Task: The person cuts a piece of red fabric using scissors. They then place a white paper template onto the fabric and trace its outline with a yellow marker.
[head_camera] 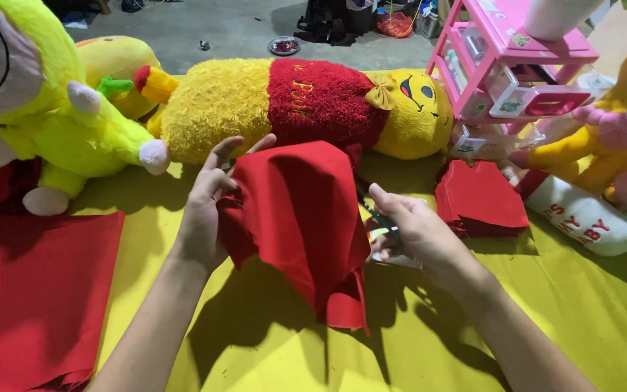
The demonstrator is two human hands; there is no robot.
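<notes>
My left hand (208, 199) grips the upper left edge of a piece of red cloth (299, 218), which hangs folded above the yellow sheet (270, 341). My right hand (411, 229) is just right of the cloth, fingers curled around a small object that looks like green-handled scissors (380, 221), mostly hidden by the hand. The cloth's lower corner droops toward me.
A long yellow plush toy with a red shirt (306, 101) lies behind the cloth. A bright yellow-green plush (52, 109) sits at far left. A stack of cut red pieces (480, 196) lies to the right, a red sheet (30, 290) at left, a pink plastic drawer unit (509, 65) at back right.
</notes>
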